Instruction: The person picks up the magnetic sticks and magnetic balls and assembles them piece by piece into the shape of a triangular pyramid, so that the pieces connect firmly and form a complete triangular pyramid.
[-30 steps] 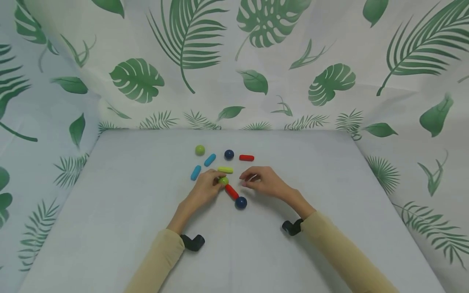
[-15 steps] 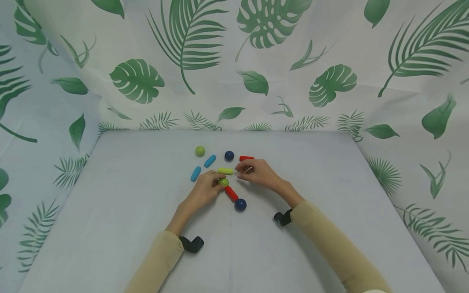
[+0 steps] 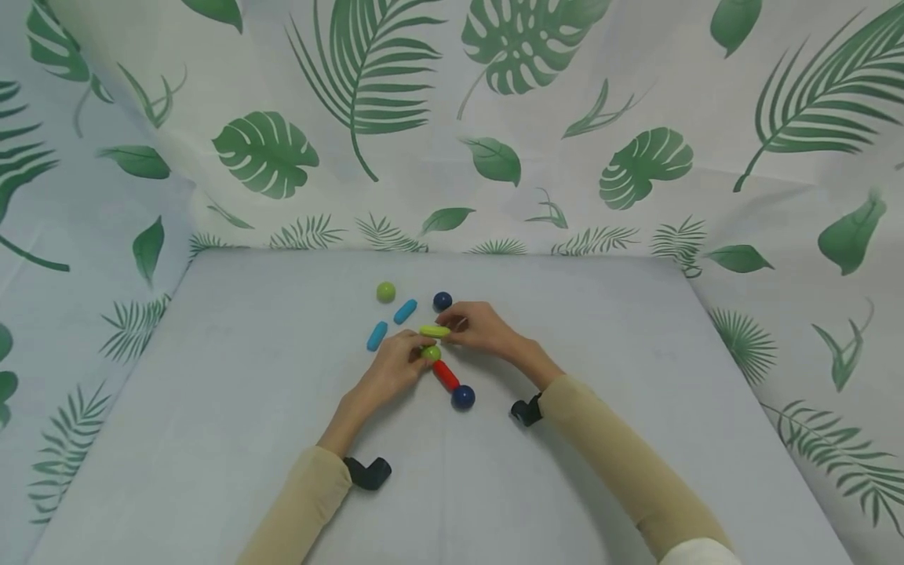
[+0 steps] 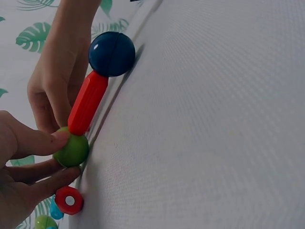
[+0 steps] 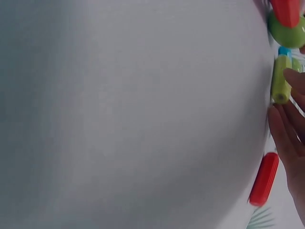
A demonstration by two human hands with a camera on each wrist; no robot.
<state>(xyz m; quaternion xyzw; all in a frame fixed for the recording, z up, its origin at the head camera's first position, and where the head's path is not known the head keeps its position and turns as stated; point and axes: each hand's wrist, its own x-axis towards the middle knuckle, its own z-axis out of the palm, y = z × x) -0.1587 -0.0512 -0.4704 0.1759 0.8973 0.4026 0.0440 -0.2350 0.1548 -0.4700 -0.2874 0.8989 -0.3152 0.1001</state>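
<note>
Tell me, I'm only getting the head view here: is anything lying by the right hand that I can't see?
Observer: Yes. The right wrist view shows a red rod lying beside the right hand.

Operator: And by the left hand? I only make out the green ball at its fingertips.

Observer: The left wrist view shows a red piece just past those fingers, with a pale round spot on the end facing that camera.

Operator: What does the nearer navy ball look like up close?

Observer: In the left wrist view, a thin dark line runs across it, like a seam.
</note>
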